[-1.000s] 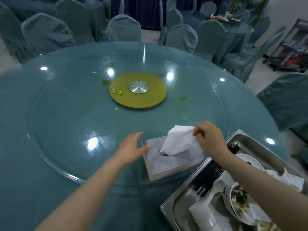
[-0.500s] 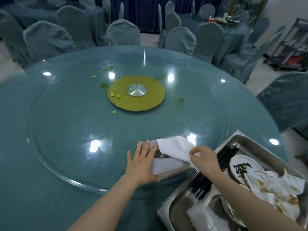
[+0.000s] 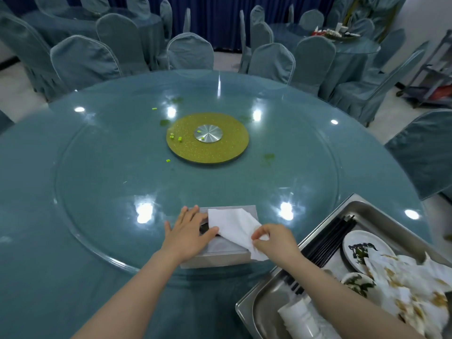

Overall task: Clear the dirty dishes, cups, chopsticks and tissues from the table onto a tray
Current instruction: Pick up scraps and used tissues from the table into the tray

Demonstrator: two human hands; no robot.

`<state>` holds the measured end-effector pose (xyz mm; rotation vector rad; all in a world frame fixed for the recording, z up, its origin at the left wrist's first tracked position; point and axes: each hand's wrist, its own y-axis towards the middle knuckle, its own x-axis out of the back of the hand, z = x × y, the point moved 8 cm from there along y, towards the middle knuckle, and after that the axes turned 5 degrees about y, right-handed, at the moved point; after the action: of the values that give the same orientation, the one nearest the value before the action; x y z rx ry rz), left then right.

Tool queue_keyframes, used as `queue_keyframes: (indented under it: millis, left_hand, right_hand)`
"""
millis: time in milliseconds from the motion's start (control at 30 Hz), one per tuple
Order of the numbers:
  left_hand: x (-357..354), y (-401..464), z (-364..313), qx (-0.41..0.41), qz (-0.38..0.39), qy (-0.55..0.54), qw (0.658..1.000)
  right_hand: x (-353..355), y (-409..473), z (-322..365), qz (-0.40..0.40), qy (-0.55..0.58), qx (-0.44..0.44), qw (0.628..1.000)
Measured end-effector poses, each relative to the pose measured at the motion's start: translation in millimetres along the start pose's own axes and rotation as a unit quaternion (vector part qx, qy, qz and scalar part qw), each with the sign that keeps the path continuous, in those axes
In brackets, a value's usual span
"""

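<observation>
The left hand (image 3: pixel 188 234) lies flat with fingers straight and spread, pressing down on the left part of the grey tissue box (image 3: pixel 220 253). The right hand (image 3: pixel 276 241) pinches the lower corner of a white tissue (image 3: pixel 234 226) between thumb and fingertips, fingers curled around it. The tissue is clean, soft and creased, stretched from the dark slot in the box top down toward the right hand, its free edge draping over the box's near right corner.

The box sits at the near edge of the glass turntable (image 3: pixel 97 192) on the round teal table (image 3: pixel 36 277). Just right of it, at the table's edge, stands the steel tray (image 3: pixel 259 302). It holds black chopsticks (image 3: pixel 330 241) along its left side, sauce-smeared white plates (image 3: pixel 367 250), stained crumpled tissues (image 3: pixel 411 289) and stacked white cups (image 3: pixel 300 316) at the near end.

Farther out, small green food scraps (image 3: pixel 179 138) lie around and on the gold disc (image 3: pixel 208 138) at the turntable's centre. Covered chairs (image 3: pixel 190 52) ring the far side.

Compared with half a second ago, the left hand has slid farther onto the box top, and the right hand has drawn the tissue lower and nearer, so more of the sheet is out. A second ago the left hand only touched the box's left edge while the right held the tissue raised above it.
</observation>
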<state>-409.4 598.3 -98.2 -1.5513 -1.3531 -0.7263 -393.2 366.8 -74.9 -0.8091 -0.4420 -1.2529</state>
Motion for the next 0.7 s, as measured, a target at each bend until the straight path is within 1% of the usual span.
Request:
queue_keyframes:
  millis: [100,167,267,367,433,500,533,600,700]
  left_hand:
    - [11.4,-1.0,21.6,0.016,-0.012,-0.001,1.0]
    - [21.4,-1.3,35.8,0.034,-0.02,-0.01,0.999]
    - [39.7,0.0,54.3,0.078,-0.03,-0.04,0.996]
    - [56.7,1.5,67.8,0.112,-0.053,-0.065,0.99]
    - [67.3,4.5,70.1,0.12,-0.088,-0.071,0.986]
    - [77.3,8.2,63.0,0.105,-0.128,-0.075,0.983]
    - [80.4,11.0,56.7,0.091,-0.136,-0.079,0.983]
    - [81.4,17.5,43.8,0.062,-0.129,-0.065,0.987]
    - [76.2,26.7,27.8,0.026,-0.119,-0.021,0.992]
  right_hand:
    - [-19.7,1.9,11.6,0.055,0.029,0.021,0.998]
    - [-26.1,5.7,14.6,0.073,0.09,0.018,0.993]
    - [-15.1,13.7,7.9,0.014,0.202,-0.012,0.979]
    - [0.5,21.6,-3.6,-0.02,0.259,-0.046,0.964]
    - [11.1,28.2,-9.7,-0.031,0.274,-0.061,0.959]
    - [22.5,35.4,-18.4,-0.057,0.266,-0.076,0.959]
    - [27.3,38.9,-23.0,-0.07,0.25,-0.087,0.962]
    - [33.2,45.1,-32.6,-0.094,0.224,-0.111,0.964]
    - [42.3,54.8,-39.3,-0.141,0.194,-0.109,0.965]
